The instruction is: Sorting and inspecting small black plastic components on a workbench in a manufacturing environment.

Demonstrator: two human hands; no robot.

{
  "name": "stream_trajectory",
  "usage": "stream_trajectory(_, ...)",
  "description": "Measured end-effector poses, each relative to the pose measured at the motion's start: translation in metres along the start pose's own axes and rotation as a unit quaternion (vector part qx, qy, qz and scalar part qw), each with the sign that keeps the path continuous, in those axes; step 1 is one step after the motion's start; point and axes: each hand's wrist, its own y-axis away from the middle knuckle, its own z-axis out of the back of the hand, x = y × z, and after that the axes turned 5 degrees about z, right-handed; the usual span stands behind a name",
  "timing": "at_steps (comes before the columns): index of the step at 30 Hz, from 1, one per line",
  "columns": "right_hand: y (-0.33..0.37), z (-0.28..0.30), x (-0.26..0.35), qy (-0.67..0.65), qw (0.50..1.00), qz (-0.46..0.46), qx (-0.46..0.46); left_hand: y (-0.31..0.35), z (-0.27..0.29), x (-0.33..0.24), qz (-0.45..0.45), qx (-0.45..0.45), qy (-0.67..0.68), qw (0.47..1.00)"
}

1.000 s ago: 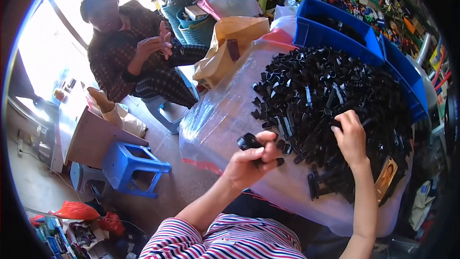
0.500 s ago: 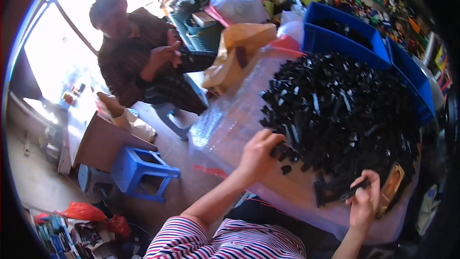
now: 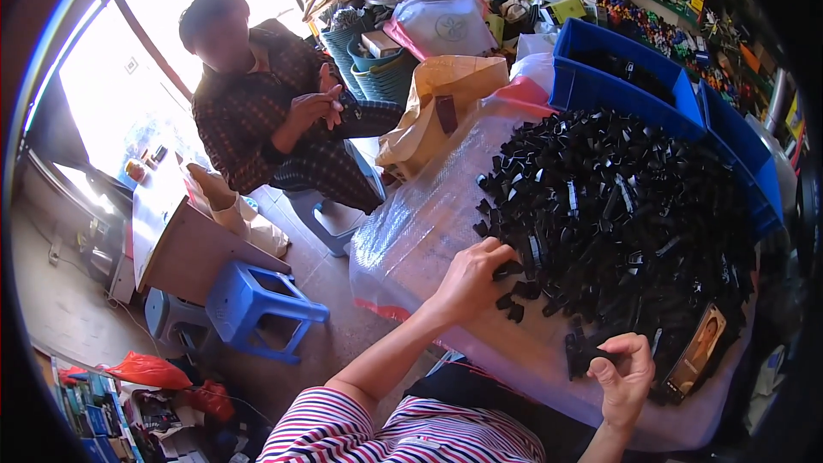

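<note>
A large heap of small black plastic pieces (image 3: pixel 600 197) covers much of the table (image 3: pixel 429 231). At the heap's near left edge, my left hand (image 3: pixel 480 279) has its fingers curled closed on a black piece (image 3: pixel 507 269); a few loose pieces (image 3: pixel 513 307) lie just below the fingertips. My right hand (image 3: pixel 624 375) is over the near edge of the heap, thumb and forefinger pinching a dark, narrow piece (image 3: pixel 590 351) whose exact shape is unclear. Right of that hand a phone (image 3: pixel 695 353) with a lit screen leans upright against the pieces.
Blue bins (image 3: pixel 621 77) border the heap's far and right sides. A brown paper bag (image 3: pixel 454 103) stands beyond the table. To the left, a person (image 3: pixel 274 111) sits on a stool, with a blue stool (image 3: pixel 257 304) and a desk (image 3: pixel 197 244) nearby. Crowded shelves fill the far right.
My right hand has moved left, away from the phone, with the black piece. My left hand stays at the heap's edge, its fingers shifted slightly. The whole view has shifted a little.
</note>
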Motion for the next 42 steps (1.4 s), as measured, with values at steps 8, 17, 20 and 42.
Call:
stream_trajectory(8,-0.004,-0.024,0.015,0.003,0.999,0.018,0.036,-0.001,0.003,-0.018,0.072,0.053,0.396,0.914)
stream_trajectory(17,-0.003,-0.037,0.009,0.221,0.968,0.121,-0.005,0.006,-0.006,-0.058,0.183,0.151,0.56,0.794)
stream_trajectory(20,-0.01,-0.04,0.004,0.322,0.922,0.213,0.011,0.007,-0.016,-0.064,0.215,0.109,0.596,0.766)
stream_trajectory(42,0.002,-0.032,-0.002,0.256,0.966,0.042,-0.019,0.019,-0.037,-0.087,0.124,0.029,0.419,0.899)
